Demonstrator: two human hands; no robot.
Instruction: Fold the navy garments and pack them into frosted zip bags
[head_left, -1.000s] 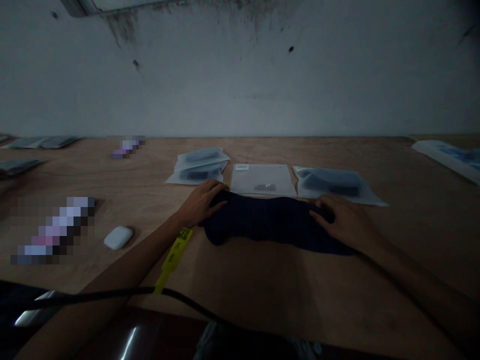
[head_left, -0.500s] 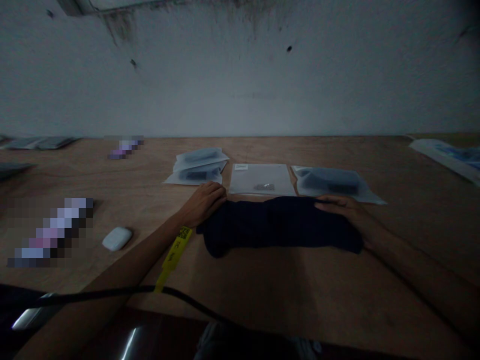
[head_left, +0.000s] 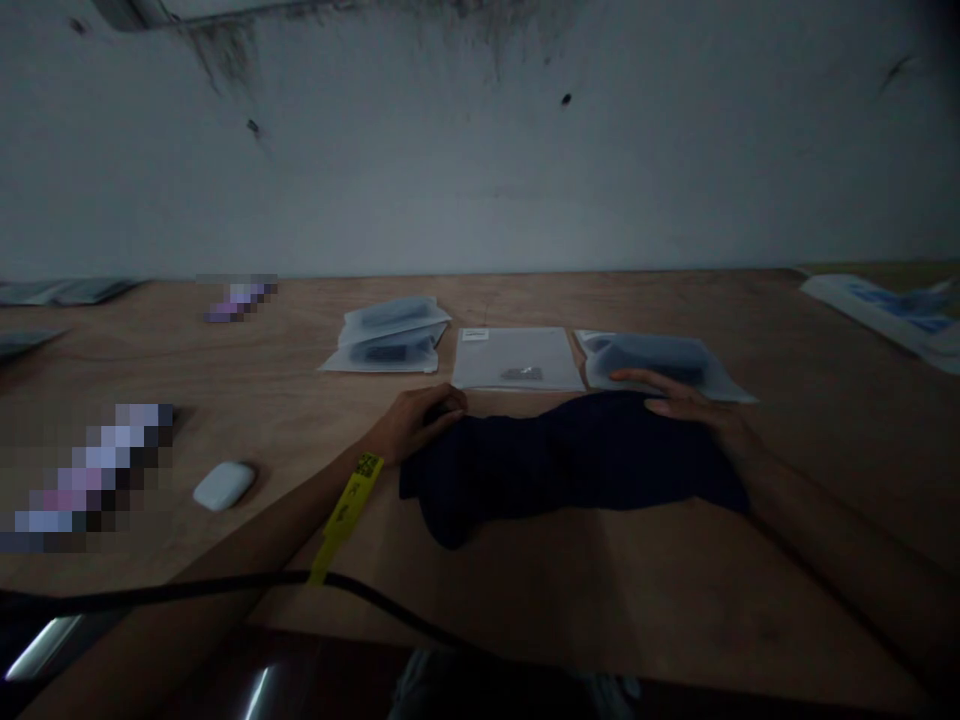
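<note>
A dark navy folded cloth (head_left: 570, 455), its exact kind unclear in the dim light, lies lengthwise on the wooden table. At its upper left corner my left hand (head_left: 420, 420) is closed, thumb and curled fingers pinching the edge. My right hand (head_left: 705, 420) rests over the right end with fingers stretched and parted; one finger reaches past the cloth's far edge over a frosted bag (head_left: 720, 385) with something dark inside. Just beyond the cloth's middle is a flat frosted bag (head_left: 517, 350) with a small label.
Two overlapping frosted bags (head_left: 390, 335) lie left of the flat one. A white earbud case (head_left: 224, 485) is near my left forearm. A black cable (head_left: 225, 582) with a yellow tag (head_left: 346, 515) crosses in front. Blue-and-white packaging (head_left: 892, 310) lies far right; the wall (head_left: 480, 180) stands behind.
The cloth's left end has come slightly nearer me. My right hand's fingers have spread and lifted partly off the cloth, while my left hand has shifted its grip. The view has turned slightly right.
</note>
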